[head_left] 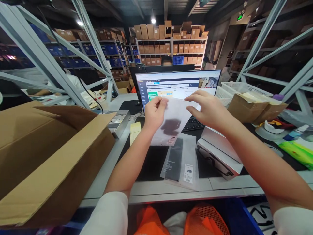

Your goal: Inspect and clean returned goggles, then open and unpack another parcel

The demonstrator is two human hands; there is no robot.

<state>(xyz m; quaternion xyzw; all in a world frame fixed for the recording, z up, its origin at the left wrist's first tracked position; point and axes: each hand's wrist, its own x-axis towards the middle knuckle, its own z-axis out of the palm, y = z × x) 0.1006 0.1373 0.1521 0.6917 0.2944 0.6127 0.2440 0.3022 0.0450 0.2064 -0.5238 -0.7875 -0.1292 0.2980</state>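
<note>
Both my hands hold up a frosted plastic bag [172, 125] with a dark item inside, in front of the monitor [178, 85]. My left hand [154, 112] pinches the bag's top left corner. My right hand [206, 107] grips the top right edge with curled fingers. Below the bag, a second clear packet [182, 161] with a dark strip and a barcode label lies flat on the black mat [151, 163].
A large open cardboard box [44, 153] stands at the left. A keyboard [193, 123] sits under the monitor and a white label printer [218, 155] at the right. Brown parcels [254, 106], a white basket, tape and green bags lie farther right. Orange items [205, 222] fill a blue bin below the table edge.
</note>
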